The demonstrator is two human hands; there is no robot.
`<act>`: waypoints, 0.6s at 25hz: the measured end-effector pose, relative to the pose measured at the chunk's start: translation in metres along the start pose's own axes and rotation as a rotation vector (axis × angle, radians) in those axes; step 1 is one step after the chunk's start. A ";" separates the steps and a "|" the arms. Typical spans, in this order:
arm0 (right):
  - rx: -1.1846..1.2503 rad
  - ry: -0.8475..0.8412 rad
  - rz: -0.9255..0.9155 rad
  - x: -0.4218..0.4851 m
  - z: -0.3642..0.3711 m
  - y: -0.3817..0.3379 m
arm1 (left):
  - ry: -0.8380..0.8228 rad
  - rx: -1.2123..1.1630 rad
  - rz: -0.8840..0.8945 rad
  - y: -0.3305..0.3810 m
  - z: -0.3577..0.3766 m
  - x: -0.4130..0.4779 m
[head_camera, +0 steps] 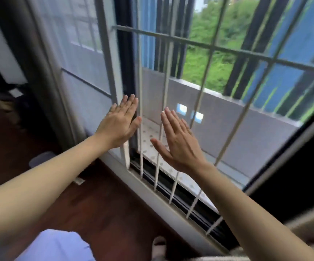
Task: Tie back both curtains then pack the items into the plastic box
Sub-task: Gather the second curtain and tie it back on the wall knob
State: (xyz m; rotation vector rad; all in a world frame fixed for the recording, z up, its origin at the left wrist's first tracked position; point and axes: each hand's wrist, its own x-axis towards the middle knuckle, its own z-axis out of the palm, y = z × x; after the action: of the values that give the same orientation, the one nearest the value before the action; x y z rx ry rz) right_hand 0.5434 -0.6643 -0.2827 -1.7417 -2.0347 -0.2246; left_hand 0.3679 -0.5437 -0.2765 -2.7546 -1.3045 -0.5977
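Observation:
Both my arms reach out toward a barred window. My left hand (119, 122) is flat with straight fingers, in front of the white window frame (111, 68); whether it touches the frame is unclear. My right hand (178, 140) is open too, fingers straight, held in front of the white window bars (163, 98) and holding nothing. A sheer pale curtain (58, 44) hangs at the left over the glass, with a darker drape edge (16, 34) beside it. No plastic box or tieback shows in this view.
White metal bars (218, 48) cover the open window, with a grey balcony wall (246, 132) and greenery outside. Dark wooden floor (88, 208) lies below the sill. A dark piece of furniture (293, 176) stands at the right, and dim clutter (11, 98) at the left.

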 end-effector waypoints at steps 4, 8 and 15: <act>0.060 -0.032 -0.148 0.089 0.008 -0.043 | 0.039 0.071 -0.123 -0.068 -0.046 0.003; 0.116 -0.035 -0.276 0.176 0.042 -0.092 | 0.048 0.095 -0.277 -0.155 -0.067 0.004; 0.224 -0.118 -0.393 0.315 0.144 -0.196 | 0.044 0.173 -0.439 -0.322 -0.091 -0.010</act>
State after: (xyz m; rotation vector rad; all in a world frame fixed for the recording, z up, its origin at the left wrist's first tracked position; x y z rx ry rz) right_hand 0.2889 -0.3615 -0.2411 -1.2393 -2.3727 -0.0115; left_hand 0.0903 -0.3603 -0.2374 -2.3141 -1.8675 -0.5274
